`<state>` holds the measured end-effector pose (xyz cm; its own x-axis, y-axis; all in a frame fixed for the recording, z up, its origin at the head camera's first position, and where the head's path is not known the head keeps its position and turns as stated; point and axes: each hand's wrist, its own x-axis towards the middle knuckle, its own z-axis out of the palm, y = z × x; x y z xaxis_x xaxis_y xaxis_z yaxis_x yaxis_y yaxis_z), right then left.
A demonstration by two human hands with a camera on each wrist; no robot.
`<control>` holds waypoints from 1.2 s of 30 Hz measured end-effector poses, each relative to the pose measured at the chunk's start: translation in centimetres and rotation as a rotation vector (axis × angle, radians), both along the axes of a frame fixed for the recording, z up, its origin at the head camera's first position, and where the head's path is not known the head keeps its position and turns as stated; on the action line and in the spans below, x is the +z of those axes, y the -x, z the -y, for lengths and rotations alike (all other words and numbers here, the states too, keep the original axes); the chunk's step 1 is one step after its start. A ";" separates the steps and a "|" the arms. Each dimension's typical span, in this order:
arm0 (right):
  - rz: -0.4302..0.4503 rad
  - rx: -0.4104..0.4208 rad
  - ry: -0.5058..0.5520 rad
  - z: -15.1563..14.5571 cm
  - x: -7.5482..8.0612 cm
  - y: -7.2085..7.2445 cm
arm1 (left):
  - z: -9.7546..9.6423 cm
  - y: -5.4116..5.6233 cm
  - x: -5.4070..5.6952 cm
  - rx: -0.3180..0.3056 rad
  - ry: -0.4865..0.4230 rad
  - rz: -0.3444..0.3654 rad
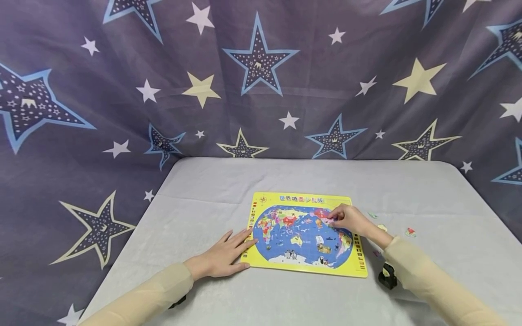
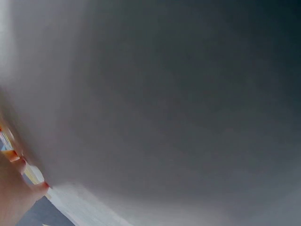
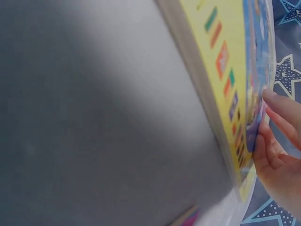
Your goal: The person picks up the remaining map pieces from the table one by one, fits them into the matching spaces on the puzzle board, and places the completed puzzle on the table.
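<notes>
A yellow-framed world map puzzle board [image 1: 306,269] lies flat on the table, its blue map printed with continents and animals. My left hand [image 1: 222,258] rests at the board's left edge with fingers spread, the fingertips on the yellow border. Over the map's upper right, my right hand [image 1: 351,220] bends its fingers down to the surface. Its thumb and fingertips pinch a small pinkish puzzle piece [image 1: 325,218], mostly covered by the fingers. In the right wrist view, the right hand [image 3: 280,150] touches the board near its flag-printed border [image 3: 225,80].
Several loose puzzle pieces lie right of the board, among them a red and green one [image 1: 410,232] and a yellowish one [image 1: 382,227]. A light grey cloth covers the table [image 1: 204,181]. Behind it hangs a dark star-patterned curtain [image 1: 285,104].
</notes>
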<state>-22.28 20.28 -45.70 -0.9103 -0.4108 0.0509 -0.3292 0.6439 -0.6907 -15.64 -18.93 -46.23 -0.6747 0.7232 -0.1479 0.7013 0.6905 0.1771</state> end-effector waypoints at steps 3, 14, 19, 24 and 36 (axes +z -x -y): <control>0.008 -0.003 0.005 -0.2 0.2 -0.1 | 0.0 0.0 0.0 -0.004 -0.004 0.000; 0.012 -0.035 -0.002 -1.7 1.3 -0.4 | 0.0 0.0 0.2 0.004 0.018 0.008; 0.008 -0.055 -0.001 -2.8 1.7 -0.3 | 0.0 0.0 0.1 0.005 0.023 0.009; 0.001 -0.054 0.017 -3.9 1.8 -0.3 | 0.0 0.0 0.1 0.002 0.018 0.005; -0.018 -0.085 0.001 -6.4 2.5 -0.7 | 0.0 0.1 -0.2 0.006 0.027 0.011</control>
<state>-21.56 26.72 -43.21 -0.9407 -0.3323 0.0683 -0.2861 0.6691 -0.6859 -15.76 -18.94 -46.43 -0.6772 0.7147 -0.1749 0.6952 0.6993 0.1661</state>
